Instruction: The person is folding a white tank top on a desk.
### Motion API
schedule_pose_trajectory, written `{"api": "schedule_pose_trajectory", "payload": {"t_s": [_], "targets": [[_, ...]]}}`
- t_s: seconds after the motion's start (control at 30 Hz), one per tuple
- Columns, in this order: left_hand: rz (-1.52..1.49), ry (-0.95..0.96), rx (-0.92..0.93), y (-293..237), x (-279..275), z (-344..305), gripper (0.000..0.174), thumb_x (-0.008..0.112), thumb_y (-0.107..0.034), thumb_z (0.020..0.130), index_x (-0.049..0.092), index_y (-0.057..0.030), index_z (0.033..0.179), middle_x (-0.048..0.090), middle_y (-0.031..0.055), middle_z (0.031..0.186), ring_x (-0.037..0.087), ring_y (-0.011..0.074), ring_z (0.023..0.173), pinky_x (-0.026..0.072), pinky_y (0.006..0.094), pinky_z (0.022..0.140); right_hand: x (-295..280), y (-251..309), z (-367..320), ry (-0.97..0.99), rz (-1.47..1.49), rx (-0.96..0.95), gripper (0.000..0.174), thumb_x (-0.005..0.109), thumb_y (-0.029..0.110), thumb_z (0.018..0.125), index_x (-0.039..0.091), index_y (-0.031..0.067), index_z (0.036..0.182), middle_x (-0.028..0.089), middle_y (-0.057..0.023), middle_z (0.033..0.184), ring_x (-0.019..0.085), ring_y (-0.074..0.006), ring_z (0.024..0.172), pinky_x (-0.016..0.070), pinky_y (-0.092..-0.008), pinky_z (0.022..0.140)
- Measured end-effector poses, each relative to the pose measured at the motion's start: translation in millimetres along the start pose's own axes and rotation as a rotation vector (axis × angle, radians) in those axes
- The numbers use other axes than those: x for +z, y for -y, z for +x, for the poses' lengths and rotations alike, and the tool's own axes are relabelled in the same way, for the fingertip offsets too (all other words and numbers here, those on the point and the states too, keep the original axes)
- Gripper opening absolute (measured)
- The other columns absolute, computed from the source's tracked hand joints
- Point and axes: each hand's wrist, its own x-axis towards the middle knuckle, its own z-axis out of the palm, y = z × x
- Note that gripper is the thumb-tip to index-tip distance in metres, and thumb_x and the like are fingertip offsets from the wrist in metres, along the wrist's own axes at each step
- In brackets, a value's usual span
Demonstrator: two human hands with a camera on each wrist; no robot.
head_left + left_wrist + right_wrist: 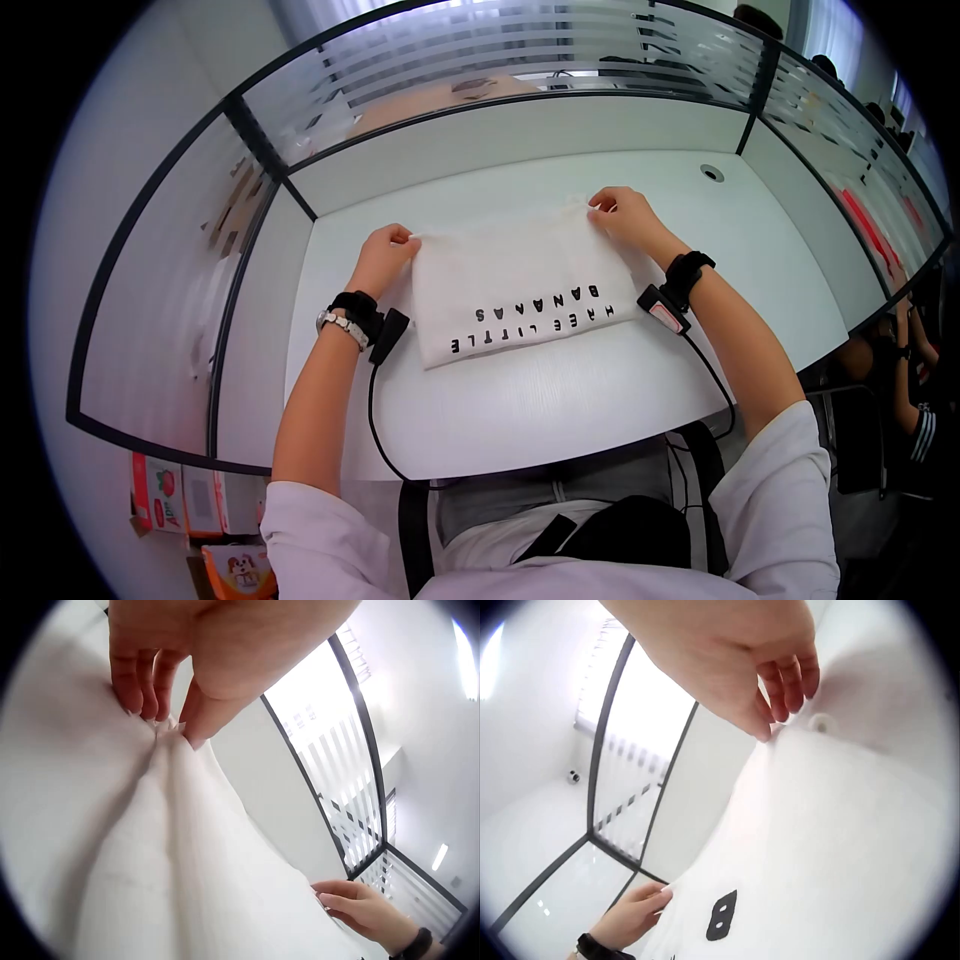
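A white cloth piece (520,270) with black lettering, upside down in the head view, spans the space between both hands over the white desk. The left hand (383,260) pinches its upper left corner; in the left wrist view the thumb and fingertips of that hand (217,652) gather the fabric (195,855) into folds. At the upper right corner, the right hand (632,222) pinches the cloth between thumb and fingers. The right wrist view shows this hand (735,660) gripping the edge of the cloth (817,825), beside a small round whitish piece (823,723).
The white desk (480,420) has low partitions (520,130) behind and at both sides. A round cable hole (711,173) lies at its back right. Black cables hang from both wrist devices. Colourful boxes (165,495) stand below at the left; another person's arm shows at far right.
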Motion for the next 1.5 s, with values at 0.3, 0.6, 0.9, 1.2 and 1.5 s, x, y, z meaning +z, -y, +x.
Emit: {"api": "schedule_pose_trajectory", "payload": {"t_s": [0.3,0.6,0.9,1.2,1.5], "targets": [[-0.046,0.072,-0.098,-13.8,-7.3,0.2,0.032,0.068,-0.033,0.089,0.065,-0.0056,0.105,0.061,0.0022,0.087,0.051,0.0119,0.075,0.0429,0.0260,0.067,3.6,-9.6,21.8,0.014,-0.026,-0.058,0.023,0.071,0.017,0.083,0.070,0.0009,0.099,0.070,-0.0125,0.092,0.066,-0.0251,0.090,0.0519,-0.0335,0.082],[-0.076,0.158,-0.066,-13.6,-21.9,3.4,0.027,0.065,-0.034,0.093,0.063,-0.0083,0.100,0.062,-0.0004,0.090,0.053,0.0088,0.082,0.0437,0.0230,0.078,-9.3,-3.5,36.7,0.102,0.230,-0.089,0.015,0.069,0.021,0.088,0.067,0.0064,0.090,0.063,-0.0012,0.080,0.056,-0.0109,0.077,0.0454,-0.0273,0.073],[-0.198,0.053,-0.056,-4.0,-4.8,4.9,0.020,0.059,-0.026,0.097,0.058,-0.0063,0.100,0.058,-0.0014,0.089,0.053,0.0084,0.086,0.0449,0.0229,0.079,14.8,-10.5,27.4,-0.133,0.217,-0.066,0.013,0.071,0.012,0.085,0.069,0.0021,0.093,0.065,-0.0073,0.081,0.060,-0.0160,0.069,0.0490,-0.0297,0.063],[0.262,-0.222,0.013,2.2,-1.2,-18.8,0.033,0.064,-0.020,0.092,0.055,0.0000,0.116,0.060,0.0135,0.112,0.060,0.0217,0.098,0.0504,0.0340,0.084,12.4,-3.7,13.3,-0.227,0.048,-0.087,0.033,0.069,0.018,0.085,0.064,0.0040,0.114,0.064,-0.0147,0.111,0.063,-0.0277,0.102,0.0513,-0.0371,0.087],[0.440,0.235,0.430,-47.8,4.1,-147.9,0.044,0.063,-0.021,0.093,0.054,-0.0036,0.133,0.044,0.0166,0.149,0.046,0.0339,0.133,0.0373,0.0404,0.111,-5.5,26.8,-121.9,0.287,-0.416,-0.574,0.044,0.057,0.020,0.095,0.051,0.0031,0.136,0.044,-0.0170,0.147,0.044,-0.0319,0.135,0.0405,-0.0396,0.109]]}}
